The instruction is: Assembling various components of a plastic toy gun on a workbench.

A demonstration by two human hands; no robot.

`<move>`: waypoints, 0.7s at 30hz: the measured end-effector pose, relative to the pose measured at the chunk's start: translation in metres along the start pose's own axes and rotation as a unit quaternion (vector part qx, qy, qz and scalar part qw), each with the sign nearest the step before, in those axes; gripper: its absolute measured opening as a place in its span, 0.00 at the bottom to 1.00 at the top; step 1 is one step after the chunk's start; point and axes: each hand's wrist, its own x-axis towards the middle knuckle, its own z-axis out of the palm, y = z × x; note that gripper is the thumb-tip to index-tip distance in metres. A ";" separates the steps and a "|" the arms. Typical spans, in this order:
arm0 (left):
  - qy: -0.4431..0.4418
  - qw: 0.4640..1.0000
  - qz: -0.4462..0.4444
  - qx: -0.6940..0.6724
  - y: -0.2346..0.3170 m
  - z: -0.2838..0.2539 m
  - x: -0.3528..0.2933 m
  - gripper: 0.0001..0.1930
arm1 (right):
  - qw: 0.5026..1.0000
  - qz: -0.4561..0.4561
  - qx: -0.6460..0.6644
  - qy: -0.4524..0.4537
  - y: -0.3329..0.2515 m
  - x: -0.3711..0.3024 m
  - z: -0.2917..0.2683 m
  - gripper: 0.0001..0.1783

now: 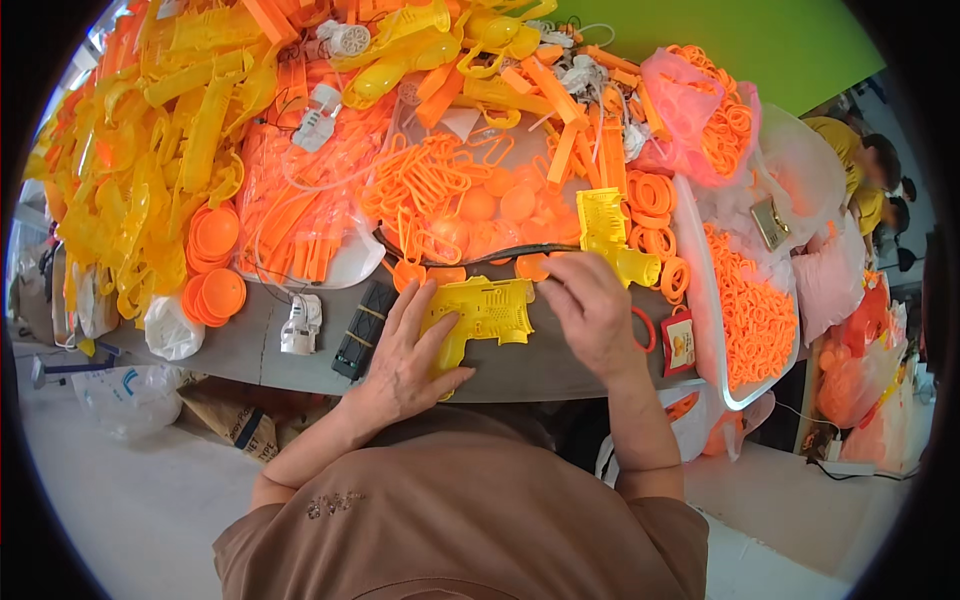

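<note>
A yellow plastic toy-gun half shell [482, 310] lies flat on the grey table [250, 345] in front of me. My left hand [405, 355] presses on its grip end, fingers spread over the lower left part. My right hand [590, 305] rests at the shell's right end with fingertips curled down near its muzzle; whether it pinches a small part there is hidden. Another yellow gun shell [610, 235] stands just beyond my right hand.
Heaps of yellow moulded parts [170, 130] and orange plastic pieces [440, 190] crowd the back of the table. A clear tray of orange rings [755, 310] sits at the right. A black block [362, 318] and a white motor unit [300, 322] lie left of my hand. Another person [860, 170] sits far right.
</note>
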 end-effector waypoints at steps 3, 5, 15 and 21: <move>0.001 1.000 -0.011 -0.017 -0.002 0.002 -0.001 0.35 | 0.998 0.061 -0.001 0.014 0.019 0.026 -0.016 0.09; 0.008 1.000 -0.008 -0.012 -0.004 0.003 -0.004 0.35 | 0.997 0.068 -0.019 0.020 0.034 0.051 -0.027 0.08; 0.065 0.995 0.026 -0.064 -0.009 0.000 -0.009 0.30 | 0.982 0.076 -0.170 0.022 0.158 0.209 -0.043 0.16; 0.125 0.989 0.029 -0.075 -0.011 -0.006 -0.009 0.22 | 0.944 0.092 -0.293 -0.120 0.158 0.273 -0.002 0.20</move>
